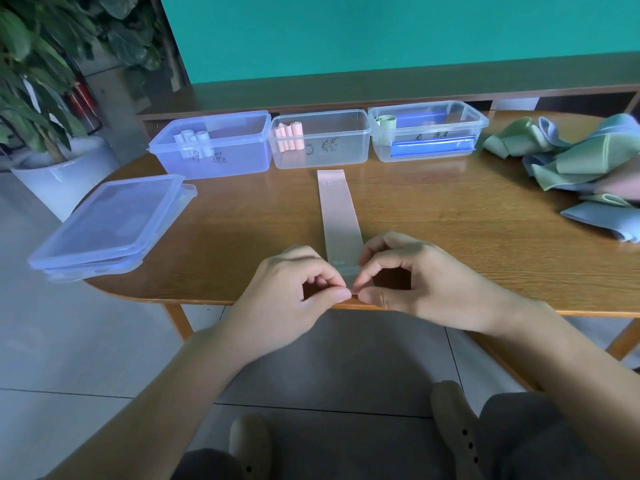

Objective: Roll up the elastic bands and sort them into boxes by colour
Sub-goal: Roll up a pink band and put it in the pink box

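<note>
Head view shows us seated at the table's (450,216) near edge, with both hands over the near end of a pink band (337,209). Our left hand (294,289) and right hand (408,277) each pinch that end between thumb and curled fingers, thumb tips almost meeting right at the edge. The band lies flat and straight, running away from us toward the far edge.

We judge this to be the start of the roll. To do it well, we fold the first turn tight and square across the band's width, then keep both thumbs level so the roll does not cone to one side. Elastic will likely spring open, so we keep pressure on it.

Beyond the band's far end, three boxes stand in a row along the far edge. The middle box (320,140) already holds pink rolls (289,135), so ours belongs there. Loose bands (571,157) lie heaped at the right edge.
</note>
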### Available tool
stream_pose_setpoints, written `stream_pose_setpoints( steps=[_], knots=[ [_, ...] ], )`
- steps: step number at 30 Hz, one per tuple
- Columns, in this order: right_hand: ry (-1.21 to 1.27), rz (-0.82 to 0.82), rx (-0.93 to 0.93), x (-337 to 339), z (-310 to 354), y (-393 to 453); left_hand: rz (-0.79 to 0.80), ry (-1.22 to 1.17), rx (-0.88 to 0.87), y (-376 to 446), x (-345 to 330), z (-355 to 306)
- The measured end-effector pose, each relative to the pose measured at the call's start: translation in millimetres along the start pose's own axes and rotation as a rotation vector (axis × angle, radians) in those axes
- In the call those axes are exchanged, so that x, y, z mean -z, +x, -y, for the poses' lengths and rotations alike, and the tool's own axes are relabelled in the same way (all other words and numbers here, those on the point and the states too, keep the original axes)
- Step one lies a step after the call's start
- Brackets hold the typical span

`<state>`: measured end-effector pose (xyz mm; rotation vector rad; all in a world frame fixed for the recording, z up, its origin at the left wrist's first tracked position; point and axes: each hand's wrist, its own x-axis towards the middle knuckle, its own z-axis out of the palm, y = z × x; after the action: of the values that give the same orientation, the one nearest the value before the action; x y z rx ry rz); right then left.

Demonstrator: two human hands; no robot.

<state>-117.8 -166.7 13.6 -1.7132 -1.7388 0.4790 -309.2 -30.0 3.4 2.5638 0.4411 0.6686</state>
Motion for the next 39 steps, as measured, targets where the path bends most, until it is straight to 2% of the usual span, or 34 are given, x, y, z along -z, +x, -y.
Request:
stream_pose_setpoints(
  steps=[15, 22, 29, 33, 39],
  knots=[
    [-0.050, -0.101, -0.068, -0.6, -3.3, 9.4, -0.023, -0.004, 0.030, 9.1, 0.3, -2.5],
    [-0.042, -0.114, -0.116, 0.8, -7.5, 14.9, 0.022, 0.006, -0.050, 9.9, -3.6, 1.8],
    [0.018, -0.138, 0.021, -4.6, -12.0, 14.8, -0.004, 0.018, -0.030, 9.3, -2.1, 1.5],
    [-0.074, -0.111, 0.122, -5.6, -14.2, 11.6, -0.026, 0.022, -0.016, 11.1, -3.9, 1.1],
    [-0.113, -0.108, 0.134, -3.0, -17.8, 9.5, -0.042, 0.081, -0.032, 11.0, -6.8, 1.2]
  ],
)
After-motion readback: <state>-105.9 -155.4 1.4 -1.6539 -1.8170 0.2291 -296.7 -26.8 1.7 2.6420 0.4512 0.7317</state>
